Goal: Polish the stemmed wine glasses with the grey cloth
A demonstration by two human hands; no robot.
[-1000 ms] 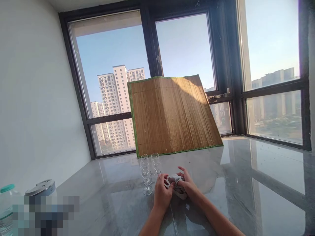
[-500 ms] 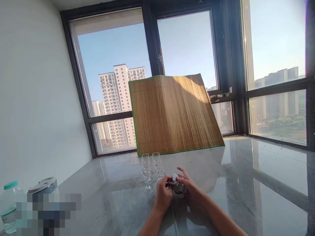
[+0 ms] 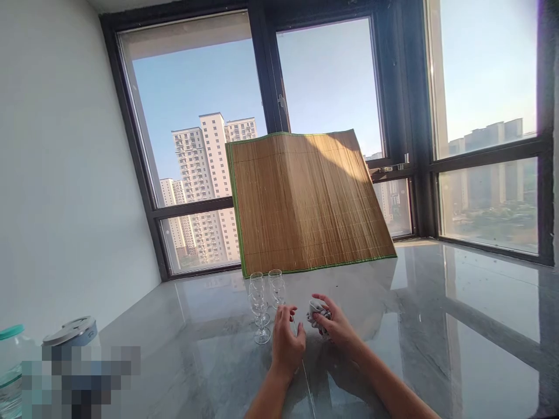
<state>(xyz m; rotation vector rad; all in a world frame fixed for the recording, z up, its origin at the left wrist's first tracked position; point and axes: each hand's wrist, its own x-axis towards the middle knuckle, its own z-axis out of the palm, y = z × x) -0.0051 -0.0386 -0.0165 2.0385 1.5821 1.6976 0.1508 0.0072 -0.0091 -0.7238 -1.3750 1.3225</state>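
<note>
My right hand is closed around a crumpled grey-and-white cloth, just above the glossy grey surface. Whether anything sits inside its folds I cannot tell. To the left, apart from the cloth, my left hand holds nothing; its fingers are bent and its thumb stands away from them. Small clear stemmed glasses stand upright beside that hand: a front glass, one behind it and a right-hand glass. The left hand partly covers the foot of the right-hand glass.
A bamboo mat with green edging leans against the dark window frame behind the glasses. At the lower left are a plastic bottle with a teal cap and a lidded container, partly blurred. A white wall rises on the left.
My left hand has let go of the cloth and moved left, its fingers opening. The cloth stays in my right hand. The view has shifted slightly.
</note>
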